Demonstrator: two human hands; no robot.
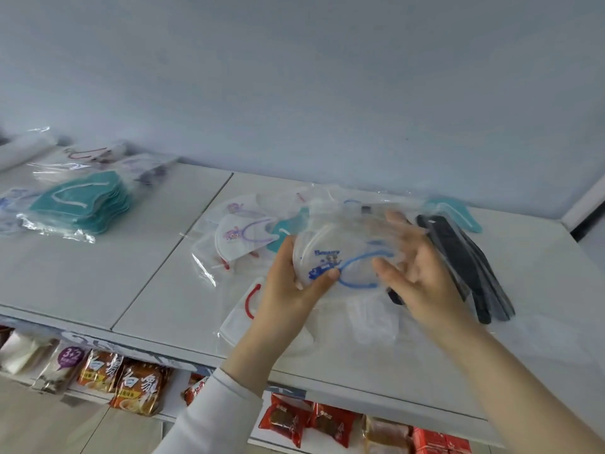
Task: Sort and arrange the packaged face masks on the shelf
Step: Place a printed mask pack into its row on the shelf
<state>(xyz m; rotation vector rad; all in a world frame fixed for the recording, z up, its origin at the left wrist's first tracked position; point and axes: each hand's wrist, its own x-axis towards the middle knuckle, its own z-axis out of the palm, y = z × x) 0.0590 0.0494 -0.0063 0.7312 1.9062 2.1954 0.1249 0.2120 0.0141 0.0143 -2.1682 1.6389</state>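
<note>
Hands: left hand (288, 286) pinches the blue-printed mask pack (330, 253); blurred right hand (422, 273) is spread loose, contact unclear.

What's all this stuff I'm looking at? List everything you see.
blue-loop mask: one, white with blue print, clear packet, held over the pile
purple-print masks: at least two, white, pile's left
black masks: several, pile's right
teal mask stack: one bagged stack, far left
single teal mask: one, back right
red-loop mask: one, white, pile's front
noodle packets: several, orange-brown, lower shelf
red snack packets: several, lower shelf
shelf top: one, white
left hand: grips the packet's left edge
right hand: fingers spread at its right side, blurred
</note>
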